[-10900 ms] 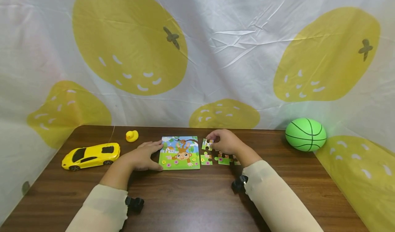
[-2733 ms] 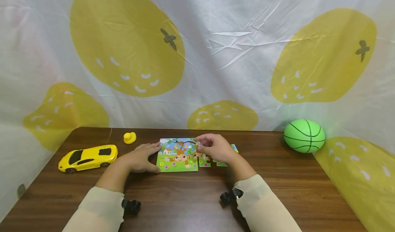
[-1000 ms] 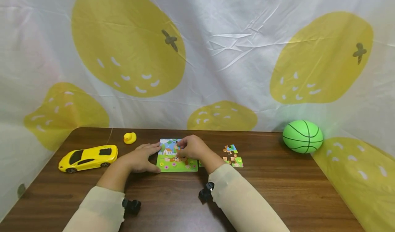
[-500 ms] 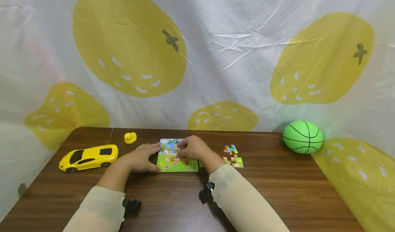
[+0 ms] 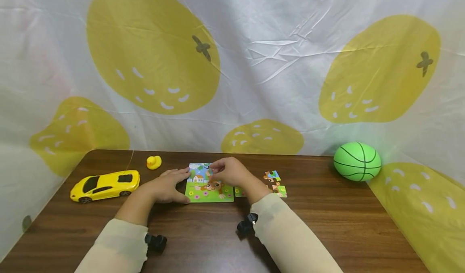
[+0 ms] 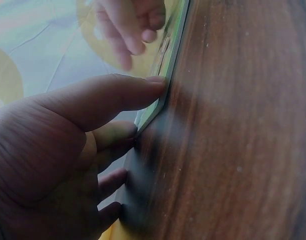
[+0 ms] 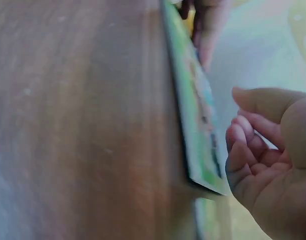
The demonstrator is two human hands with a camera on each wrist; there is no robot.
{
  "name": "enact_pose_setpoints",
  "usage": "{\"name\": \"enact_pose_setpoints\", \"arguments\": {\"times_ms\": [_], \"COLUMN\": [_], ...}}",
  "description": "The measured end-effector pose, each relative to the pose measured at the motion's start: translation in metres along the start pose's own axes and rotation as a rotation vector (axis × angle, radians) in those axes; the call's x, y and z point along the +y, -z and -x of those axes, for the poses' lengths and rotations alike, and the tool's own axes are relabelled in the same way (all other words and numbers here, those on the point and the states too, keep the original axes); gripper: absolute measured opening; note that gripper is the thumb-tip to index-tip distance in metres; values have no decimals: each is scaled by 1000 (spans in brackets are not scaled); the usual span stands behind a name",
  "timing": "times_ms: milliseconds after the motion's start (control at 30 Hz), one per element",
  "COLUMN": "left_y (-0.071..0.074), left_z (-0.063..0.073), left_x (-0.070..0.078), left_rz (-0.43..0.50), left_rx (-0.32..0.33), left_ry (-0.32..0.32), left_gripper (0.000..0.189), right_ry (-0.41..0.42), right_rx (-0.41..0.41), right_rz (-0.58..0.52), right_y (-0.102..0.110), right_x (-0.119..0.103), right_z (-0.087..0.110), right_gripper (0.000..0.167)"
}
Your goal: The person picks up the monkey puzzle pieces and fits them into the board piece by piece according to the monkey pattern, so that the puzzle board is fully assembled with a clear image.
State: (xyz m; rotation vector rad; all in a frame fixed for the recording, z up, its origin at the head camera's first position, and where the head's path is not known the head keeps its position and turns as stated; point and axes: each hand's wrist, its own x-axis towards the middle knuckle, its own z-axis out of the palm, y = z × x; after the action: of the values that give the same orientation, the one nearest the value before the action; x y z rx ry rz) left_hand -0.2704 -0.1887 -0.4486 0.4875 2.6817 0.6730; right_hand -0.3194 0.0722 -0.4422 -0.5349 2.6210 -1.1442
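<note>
The puzzle board [image 5: 212,201] with a monkey picture lies flat in the middle of the table. Beside its left edge, my left hand [image 5: 163,187] rests with thumb and fingers spread; in the left wrist view, the thumb [image 6: 118,95] and a fingertip touch the board's edge near a corner. My right hand [image 5: 232,172] hovers over the board's upper right, hiding part of the picture. Its fingers [image 7: 243,155] bend loosely in the right wrist view, thumb apart, nothing visible between them. Right of the board are several jigsaw pieces [image 5: 271,176], partly behind the right arm.
On the left of the brown table [image 5: 203,240] sit a yellow toy car [image 5: 105,185] and a small yellow duck [image 5: 154,162]. A green ball [image 5: 357,161] is at the back right, against the fruit-print curtain [image 5: 276,83].
My right hand has gone from the loose pieces to over the board, and in the last half second shifts slightly right. The left hand stays at the board's left edge.
</note>
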Motion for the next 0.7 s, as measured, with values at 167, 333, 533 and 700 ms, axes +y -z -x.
{"name": "enact_pose_setpoints", "arguments": {"times_ms": [167,333,533,700], "left_y": [0,1,0,0], "left_z": [1,0,-1,0], "left_x": [0,0,-1,-1], "left_rz": [-15,-19,-16,-17], "left_rx": [4,6,6,3], "left_ry": [-11,-18,-18,-15], "left_gripper": [100,99,100,100], "right_ry": [33,34,22,-18], "right_rx": [18,46,89,111], "right_rz": [-84,-138,-135,-136], "right_y": [18,43,71,91], "right_x": [-1,4,26,47], "right_z": [15,38,58,73], "right_gripper": [41,42,40,41]}}
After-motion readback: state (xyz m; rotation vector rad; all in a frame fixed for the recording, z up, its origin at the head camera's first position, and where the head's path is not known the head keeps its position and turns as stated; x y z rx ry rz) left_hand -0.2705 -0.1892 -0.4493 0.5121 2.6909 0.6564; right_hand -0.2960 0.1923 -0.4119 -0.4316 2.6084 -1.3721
